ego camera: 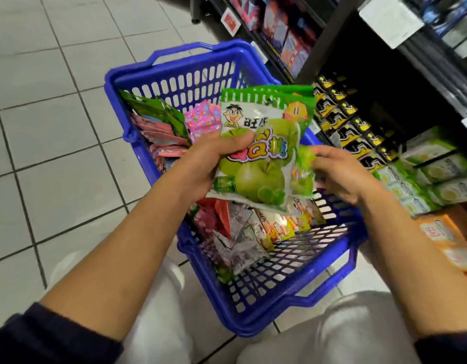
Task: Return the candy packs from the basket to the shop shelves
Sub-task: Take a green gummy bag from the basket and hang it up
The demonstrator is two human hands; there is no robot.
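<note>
A blue plastic basket [292,292] stands on the floor between my knees. Above it my left hand [214,164] grips a small stack of green apple candy packs [263,153] by their left edge. My right hand [342,174] touches the right edge of the same stack, pinching a green pack there; it is blurred. More candy packs lie in the basket: pink and green ones [164,127] at the far side, silver, red and orange ones [242,232] under my hands. The shop shelves [384,95] rise on the right.
Black-and-yellow boxes [345,122] fill a low shelf right of the basket. Green-and-white boxes [426,174] and orange packs [442,232] sit nearer me. White floor tiles [56,127] stretch to the left. My light trousers [332,332] show at the bottom.
</note>
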